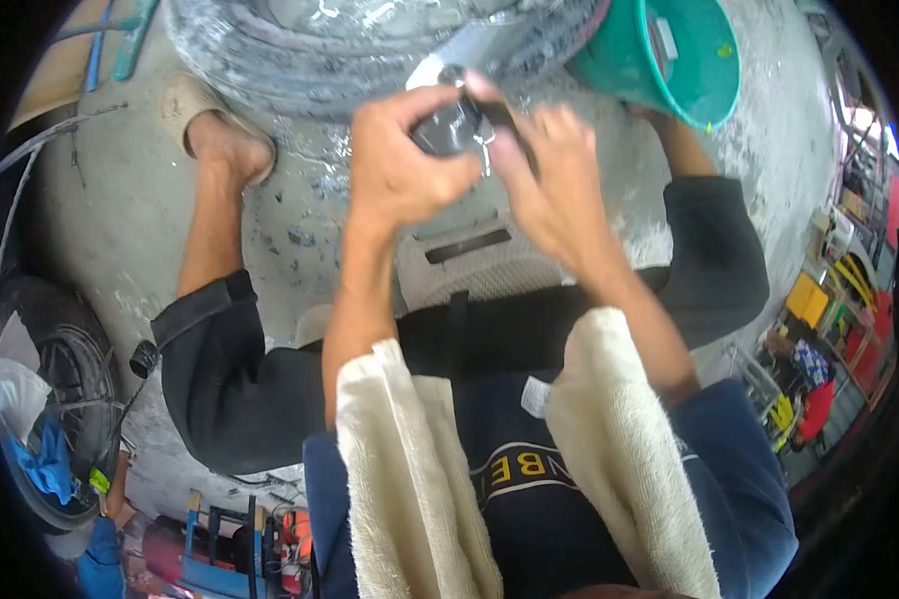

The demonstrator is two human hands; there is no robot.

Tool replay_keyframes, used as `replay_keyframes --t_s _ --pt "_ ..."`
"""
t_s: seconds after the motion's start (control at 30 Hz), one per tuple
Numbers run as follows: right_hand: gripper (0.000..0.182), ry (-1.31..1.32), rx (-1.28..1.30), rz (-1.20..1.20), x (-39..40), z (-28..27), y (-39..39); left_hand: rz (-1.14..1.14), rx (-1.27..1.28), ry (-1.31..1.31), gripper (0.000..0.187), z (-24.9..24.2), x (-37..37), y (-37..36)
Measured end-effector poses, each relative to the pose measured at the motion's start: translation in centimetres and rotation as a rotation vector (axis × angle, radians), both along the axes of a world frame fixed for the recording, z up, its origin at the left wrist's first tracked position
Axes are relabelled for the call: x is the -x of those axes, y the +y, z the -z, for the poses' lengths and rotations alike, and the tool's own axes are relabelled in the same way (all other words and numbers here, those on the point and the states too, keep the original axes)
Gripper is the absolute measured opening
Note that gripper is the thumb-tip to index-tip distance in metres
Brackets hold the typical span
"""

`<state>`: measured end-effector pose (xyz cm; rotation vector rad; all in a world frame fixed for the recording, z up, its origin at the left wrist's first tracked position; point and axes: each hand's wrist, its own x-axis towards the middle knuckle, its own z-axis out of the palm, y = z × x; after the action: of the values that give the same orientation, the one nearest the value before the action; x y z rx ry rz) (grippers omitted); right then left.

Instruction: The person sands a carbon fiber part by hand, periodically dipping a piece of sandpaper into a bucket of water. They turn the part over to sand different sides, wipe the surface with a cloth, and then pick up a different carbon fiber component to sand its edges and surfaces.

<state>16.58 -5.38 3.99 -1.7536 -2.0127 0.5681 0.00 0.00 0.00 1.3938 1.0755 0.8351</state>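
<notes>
My left hand (pixel 395 165) is closed around a dark, shiny, wet-looking piece (pixel 448 128), its thumb and fingers curled about the sides. Close against it, my right hand (pixel 554 175) has its fingers bent towards the same piece, slightly blurred. Something dark shows between its thumb and forefinger, but I cannot make out what it is. Both hands are above the floor, just short of a large wet black tyre (pixel 270 60). Behind the fingertips, a smooth silvery curved surface (pixel 479 45) shows at the tyre.
A green bucket (pixel 704 65) stands right of the tyre with a pale block inside. Beneath me is a woven-textured stool (pixel 489 265). A wheel (pixel 65 389) lies at left near a blue cloth (pixel 45 464). Part of another person (pixel 105 549) shows at lower left.
</notes>
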Motion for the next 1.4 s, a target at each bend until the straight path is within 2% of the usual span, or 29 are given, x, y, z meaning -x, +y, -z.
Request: replay_keyframes --t_s 0.07,0.1,0.17,0.2,0.23,0.3,0.33,0.37,0.43,0.47,0.5,0.57,0.6,0.63,0.7,0.73,0.77,0.83,0.9,0.97,1.0,1.03,1.1,1.13,1.17,1.23,1.27,1.3,1.4 --pt "0.04 -0.027 0.055 0.037 -1.0 1.1 -1.9 -0.03 -0.213 0.054 0.045 1.6 -0.9 -1.4" --pt "0.04 -0.082 0.224 0.05 -0.5 -2.6 -1.5 -0.017 -0.043 0.003 0.045 -0.5 -0.6 -2.7" --pt "0.04 -0.128 0.119 0.005 -1.3 -2.7 0.7 -0.009 0.299 -0.111 0.046 -1.1 -1.4 -2.8" --pt "0.041 -0.143 0.09 0.007 -1.1 -2.6 0.4 0.006 0.332 -0.148 0.045 -1.7 -1.4 -2.3" --pt "0.041 -0.128 0.02 -0.008 -0.9 -1.8 0.4 -0.01 0.262 -0.136 0.045 -1.1 -1.3 -1.4" --pt "0.039 -0.022 -0.02 0.034 -0.4 -1.5 -1.2 -0.069 -0.083 -0.117 0.041 0.0 -1.4 -1.2" --pt "0.039 -0.09 0.021 0.019 -0.6 -1.7 -1.0 -0.063 -0.151 -0.08 0.041 0.3 -1.4 -1.0" --pt "0.039 -0.086 0.031 0.031 -1.1 -1.3 -0.3 -0.05 -0.142 -0.076 0.041 0.8 -1.2 -1.1" --pt "0.043 -0.089 0.028 -0.015 -0.8 -1.5 2.4 0.001 0.266 -0.125 0.045 -1.3 -0.5 -0.5" --pt "0.042 -0.077 -0.044 0.017 -0.4 -0.4 2.0 0.01 0.28 -0.116 0.044 -1.2 -0.2 -0.2" --pt "0.042 -0.07 -0.078 0.008 -0.2 -0.1 1.3 0.001 0.246 -0.11 0.044 -0.9 -0.1 0.1" --pt "0.037 0.054 0.049 0.042 -0.1 -0.5 -1.0 -0.028 -0.076 -0.084 0.041 0.7 0.1 -0.2" --pt "0.037 -0.01 0.068 0.01 -0.5 -0.7 -0.5 -0.041 -0.115 -0.058 0.042 1.0 0.0 -0.1" --pt "0.037 -0.004 0.07 0.024 -0.5 -0.7 0.8 -0.026 -0.112 -0.053 0.042 0.5 0.1 0.4" --pt "0.041 -0.004 0.019 -0.017 -0.2 -0.5 3.2 -0.031 0.181 -0.127 0.044 -0.7 0.5 0.7" --pt "0.04 0.061 -0.015 0.037 0.5 -0.3 2.7 -0.009 0.216 -0.104 0.045 -0.9 0.8 0.9" --pt "0.04 0.062 -0.038 0.027 0.8 -0.2 1.7 -0.017 0.192 -0.104 0.045 -0.5 0.8 1.1" --pt "0.037 0.2 0.017 0.074 0.9 -0.4 -0.2 -0.072 -0.073 -0.082 0.039 0.5 0.6 0.7" --pt "0.038 0.13 0.084 0.034 -0.2 -0.4 1.4 -0.064 -0.091 -0.114 0.039 0.4 0.2 1.0" --pt "0.041 0.095 0.053 0.004 0.2 -0.2 3.5 -0.065 0.247 -0.128 0.044 -1.1 0.6 0.8" --pt "0.04 0.095 -0.039 0.03 0.8 0.5 3.1 -0.033 0.315 -0.136 0.044 -1.4 1.0 1.2" --pt "0.04 0.099 -0.074 0.016 0.9 0.7 2.6 -0.044 0.278 -0.136 0.044 -1.2 1.0 1.6" --pt "0.038 0.217 0.064 0.063 1.1 -0.4 0.3 -0.037 -0.056 -0.044 0.043 -0.4 0.8 0.8" --pt "0.038 0.148 0.126 0.033 0.6 -0.9 0.4 -0.046 -0.121 -0.062 0.042 0.0 0.4 0.7" --pt "0.038 0.151 0.136 0.045 0.2 -0.5 1.2 -0.035 -0.11 -0.06 0.042 0.6 0.5 0.7" --pt "0.041 0.135 0.126 0.008 0.5 -0.5 3.3 -0.05 0.235 -0.137 0.044 -0.9 0.7 0.9" --pt "0.041 0.119 0.039 0.02 1.0 -0.3 2.7 -0.048 0.262 -0.127 0.041 -1.3 0.9 1.2" --pt "0.041 0.115 0.018 0.013 1.0 -0.7 1.7 -0.053 0.241 -0.132 0.041 -1.1 0.8 1.2" --pt "0.04 0.247 0.222 0.057 0.3 -1.7 -0.3 -0.113 -0.072 -0.062 0.036 0.7 0.4 0.4"
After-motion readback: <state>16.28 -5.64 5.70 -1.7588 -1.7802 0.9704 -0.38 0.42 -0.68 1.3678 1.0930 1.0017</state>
